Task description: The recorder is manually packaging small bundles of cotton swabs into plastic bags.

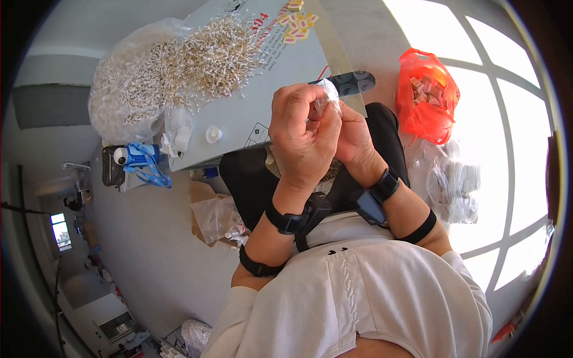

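Both hands meet above the near right part of the table. Fingers of my left hand (304, 134) are closed on a small, crinkled clear plastic bag (328, 100); what is inside it is too small to make out. Against the bag's right side is my right hand (356, 140), its fingers bent and partly hidden behind the left. Farther left on the table (203, 134) lies a large heap of cotton swabs (224, 53). More swabs fill a big clear bag (122, 89) beside the heap.
Small yellow-and-white packets (296, 28) lie at the table's far edge. A white round cap-like piece (213, 134) and a blue-and-white device with a strap (140, 156) sit left. On the right floor are a red bag of small boxes (427, 110) and clear plastic bags (450, 185).
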`<state>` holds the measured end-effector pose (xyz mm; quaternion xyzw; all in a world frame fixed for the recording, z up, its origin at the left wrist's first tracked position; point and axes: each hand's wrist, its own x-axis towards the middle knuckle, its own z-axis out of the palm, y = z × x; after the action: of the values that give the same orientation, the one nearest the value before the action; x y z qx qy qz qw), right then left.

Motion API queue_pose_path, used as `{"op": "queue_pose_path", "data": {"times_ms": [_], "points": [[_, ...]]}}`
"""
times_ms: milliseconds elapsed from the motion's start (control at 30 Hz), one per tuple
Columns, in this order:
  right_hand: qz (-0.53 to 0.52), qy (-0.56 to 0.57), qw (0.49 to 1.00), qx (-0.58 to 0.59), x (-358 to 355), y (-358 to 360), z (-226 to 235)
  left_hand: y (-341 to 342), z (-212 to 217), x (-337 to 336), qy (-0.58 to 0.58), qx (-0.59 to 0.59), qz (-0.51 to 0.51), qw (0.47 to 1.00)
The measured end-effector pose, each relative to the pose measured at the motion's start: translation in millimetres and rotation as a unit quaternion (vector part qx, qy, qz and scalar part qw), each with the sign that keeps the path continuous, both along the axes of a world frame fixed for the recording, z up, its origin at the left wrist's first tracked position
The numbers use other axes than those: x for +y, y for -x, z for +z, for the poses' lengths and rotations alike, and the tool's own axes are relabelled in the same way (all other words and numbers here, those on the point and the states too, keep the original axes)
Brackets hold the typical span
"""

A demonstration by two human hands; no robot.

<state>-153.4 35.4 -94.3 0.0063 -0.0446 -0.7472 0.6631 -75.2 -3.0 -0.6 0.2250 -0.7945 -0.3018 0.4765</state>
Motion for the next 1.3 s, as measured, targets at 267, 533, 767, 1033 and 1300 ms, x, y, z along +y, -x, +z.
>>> {"op": "queue_pose_path", "data": {"times_ms": [267,533,767,1033,1300], "points": [[0.012,-0.002,1.000,-0.026,1,0,-7,1,-4,-2,0.037,0.003,0.006,0.999],[0.008,-0.002,0.998,-0.061,0,0,-7,1,-4,-2,0.034,0.003,0.005,0.999],[0.010,0.010,0.998,-0.060,2,2,-2,0,-6,-3,0.017,0.008,-0.004,1.000],[0.011,0.011,0.998,-0.065,1,1,-7,-1,-7,-2,0.032,0.008,-0.003,0.999],[-0.049,-0.045,0.998,0.019,1,3,10,-6,-3,-4,-0.039,0.046,-0.023,0.998]]}}
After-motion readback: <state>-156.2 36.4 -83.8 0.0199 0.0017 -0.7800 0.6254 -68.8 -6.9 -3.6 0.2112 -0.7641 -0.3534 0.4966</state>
